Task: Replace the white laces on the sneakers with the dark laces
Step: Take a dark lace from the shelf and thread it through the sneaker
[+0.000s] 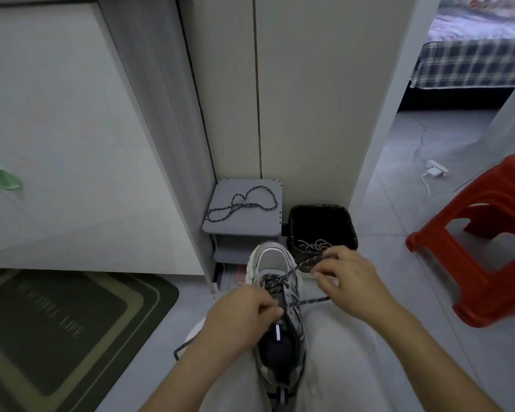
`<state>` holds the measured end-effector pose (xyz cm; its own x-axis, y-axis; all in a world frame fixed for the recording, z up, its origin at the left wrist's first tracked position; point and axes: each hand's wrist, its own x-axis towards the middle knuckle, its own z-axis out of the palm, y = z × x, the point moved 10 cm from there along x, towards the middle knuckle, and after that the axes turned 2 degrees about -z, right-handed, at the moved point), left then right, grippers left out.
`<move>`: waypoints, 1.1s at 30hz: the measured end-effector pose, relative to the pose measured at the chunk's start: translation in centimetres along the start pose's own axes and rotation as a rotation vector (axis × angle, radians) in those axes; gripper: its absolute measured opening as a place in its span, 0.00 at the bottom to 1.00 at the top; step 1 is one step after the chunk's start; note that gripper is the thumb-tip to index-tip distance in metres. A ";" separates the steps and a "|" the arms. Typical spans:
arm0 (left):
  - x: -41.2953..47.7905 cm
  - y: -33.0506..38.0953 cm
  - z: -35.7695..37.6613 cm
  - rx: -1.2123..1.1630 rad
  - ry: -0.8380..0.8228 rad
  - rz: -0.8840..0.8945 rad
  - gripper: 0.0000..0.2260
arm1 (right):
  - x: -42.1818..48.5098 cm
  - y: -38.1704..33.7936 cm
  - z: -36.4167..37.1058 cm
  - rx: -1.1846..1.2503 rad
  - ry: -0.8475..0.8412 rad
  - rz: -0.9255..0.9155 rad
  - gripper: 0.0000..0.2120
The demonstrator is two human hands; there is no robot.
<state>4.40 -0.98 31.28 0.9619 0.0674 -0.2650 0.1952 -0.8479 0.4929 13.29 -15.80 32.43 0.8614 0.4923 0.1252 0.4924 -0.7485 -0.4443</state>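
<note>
Pinching left hand [240, 315]: grips dark lace [290, 272] beside sneaker [272, 258] tongue
Right hand [350, 278]: pinches same lace, stretched taut
Spare lace [243, 203]: on grey stool [265, 226]

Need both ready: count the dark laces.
2. One lace in the sneaker, pinched by left hand and right hand; spare lace on the grey stand. More may be hidden.

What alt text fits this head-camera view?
A person's left hand and right hand each pinch a dark speckled lace, threading it through a grey mesh sneaker on their lap. A second dark lace lies on a small grey stool beyond.
</note>
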 end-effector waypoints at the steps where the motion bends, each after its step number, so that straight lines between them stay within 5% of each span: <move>1: -0.1 0.3 0.3 0.037 0.009 0.007 0.11 | -0.4 -1.1 0.4 -0.029 0.029 -0.064 0.13; 5: 0.1 0.7 0.7 0.089 0.070 0.018 0.11 | -2.5 -5.5 3.6 0.268 -0.171 -0.220 0.19; 9: 0.4 -0.1 -0.5 0.068 0.181 -0.009 0.10 | -3.1 -5.1 4.1 0.290 -0.135 -0.184 0.22; 17: 2.5 -0.4 2.1 0.168 0.245 0.038 0.12 | -1.0 -1.2 4.3 0.057 -0.073 -0.007 0.07; 27: 2.9 -0.8 2.7 0.009 0.299 0.002 0.12 | 0.0 -3.2 4.3 -0.041 -0.061 -0.169 0.04; 33: 3.1 -0.8 1.7 -0.020 0.353 0.035 0.08 | 0.3 -3.5 4.5 -0.106 0.039 -0.188 0.15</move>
<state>6.89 -0.98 28.65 0.9742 0.2193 0.0531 0.1618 -0.8428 0.5133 11.23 -11.04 30.01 0.7562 0.6116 0.2327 0.6536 -0.6886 -0.3141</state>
